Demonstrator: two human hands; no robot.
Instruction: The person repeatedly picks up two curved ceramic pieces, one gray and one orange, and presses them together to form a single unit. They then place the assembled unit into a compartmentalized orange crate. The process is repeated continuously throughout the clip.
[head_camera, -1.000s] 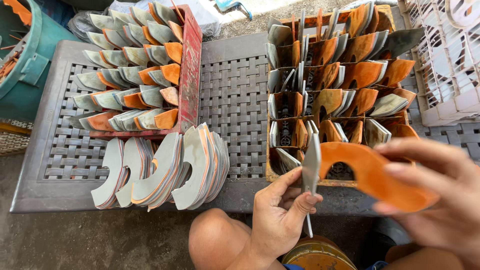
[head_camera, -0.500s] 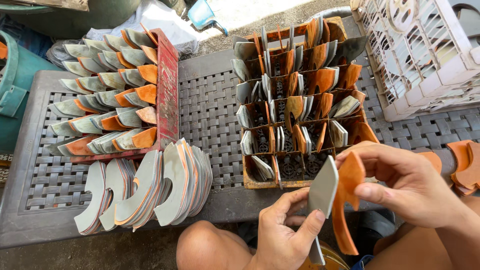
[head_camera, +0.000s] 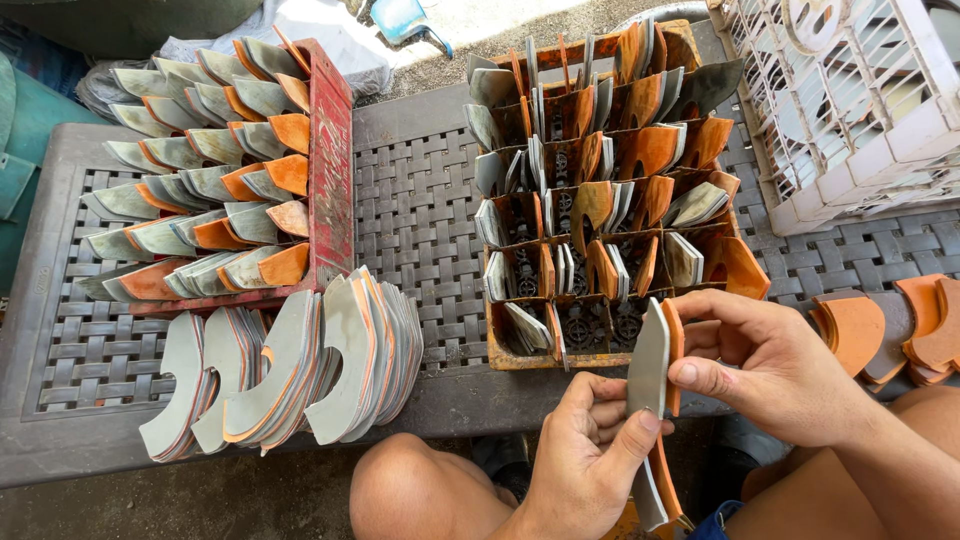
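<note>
Your left hand (head_camera: 585, 455) and right hand (head_camera: 770, 365) are together at about 5 o'clock, both clamped on a pair of curved blanks (head_camera: 655, 370), one grey and one orange, held edge-on and upright just in front of the orange crate.

That orange compartment crate (head_camera: 520, 355) sits at 1 o'clock on the woven grey worktop (head_camera: 420, 200); its cells hold grey and orange curved pieces standing on edge, some cells near you almost bare.

At 10 o'clock a red crate (head_camera: 330, 160) lies tipped on its side, packed with rows of grey and orange pieces; its red wall bears pale lettering.

At 7 o'clock a fanned stack of grey pieces (head_camera: 290, 375) leans on the worktop's front edge.

At 3 o'clock loose orange pieces (head_camera: 850, 325) lie flat, and a white lattice crate (head_camera: 860, 110) stands at 2 o'clock.
</note>
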